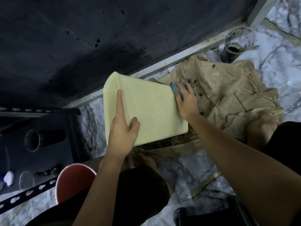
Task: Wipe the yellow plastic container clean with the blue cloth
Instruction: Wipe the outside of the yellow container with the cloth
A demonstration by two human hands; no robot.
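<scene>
The yellow plastic container (151,108) lies tilted on its side in the middle of the view, one broad flat face turned up. My left hand (123,126) rests on that face, index finger stretched along it and thumb spread, other fingers hidden over the left edge. My right hand (184,100) grips the bunched blue cloth (176,89) and presses it against the container's right edge near the top corner. The container's opening is hidden from view.
A stained beige cloth (224,98) is spread on the marble floor under and right of the container. A dirty clear cup (236,44) stands at the back right. A red bowl (73,181) and a dark shelf with a tube (37,139) sit at the left.
</scene>
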